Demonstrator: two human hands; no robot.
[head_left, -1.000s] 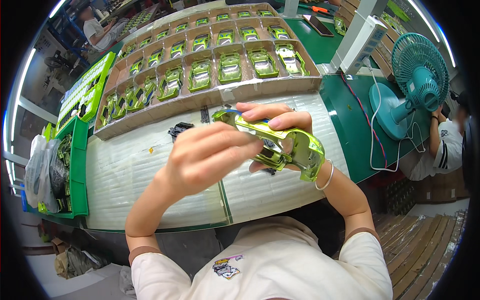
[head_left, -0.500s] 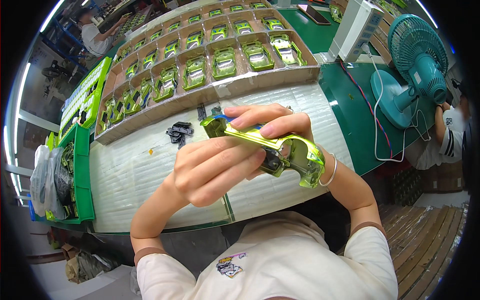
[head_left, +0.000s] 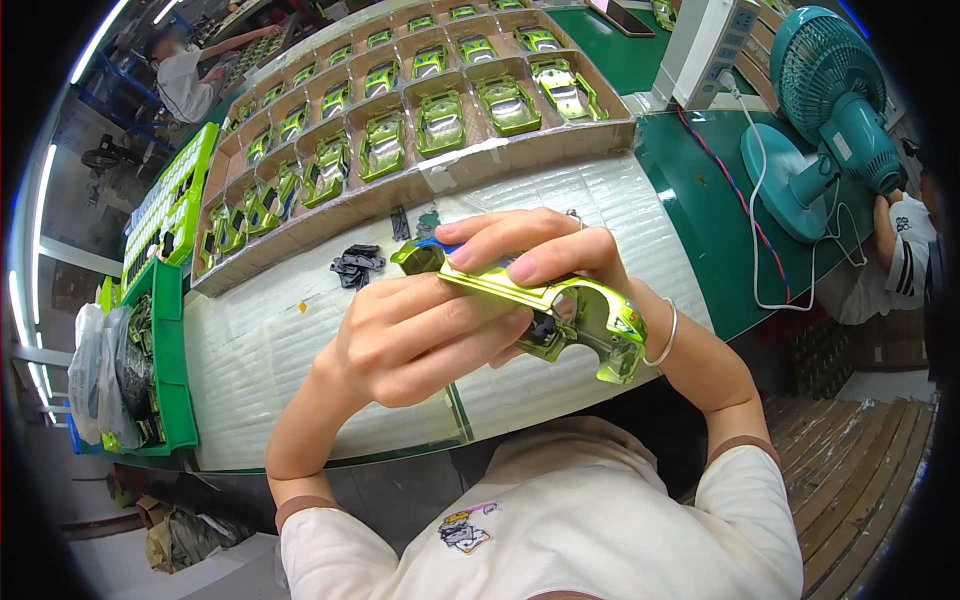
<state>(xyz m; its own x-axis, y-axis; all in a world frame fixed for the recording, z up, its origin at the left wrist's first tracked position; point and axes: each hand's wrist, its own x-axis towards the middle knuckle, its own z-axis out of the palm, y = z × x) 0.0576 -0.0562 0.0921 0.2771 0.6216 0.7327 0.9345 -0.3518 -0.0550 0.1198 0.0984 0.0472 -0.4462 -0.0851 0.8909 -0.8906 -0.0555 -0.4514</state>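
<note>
Between my two hands is a glossy lime-green toy car body shell (head_left: 610,325), tilted on its side above the white foam mat. My right hand (head_left: 545,245) lies over its upper side, fingers pressed on the roof and blue trim. From the left, my left hand (head_left: 420,335) reaches to its underside with closed fingers. A small black part (head_left: 543,330) shows by the left fingertips, inside the shell; whether those fingers grip it is hidden. Several loose black plastic parts (head_left: 357,265) lie in a pile on the mat beyond my left hand.
A divided cardboard tray (head_left: 470,160) of green car shells spans the far side. At left stands a green crate (head_left: 175,360) with plastic bags. To the right are a teal fan (head_left: 785,185), a white socket post (head_left: 705,55) and loose cables. Co-workers sit at far left and right.
My hands and the shell have shifted slightly left and the shell has tipped a little. Both hands keep their hold. The far-left co-worker's arm has moved.
</note>
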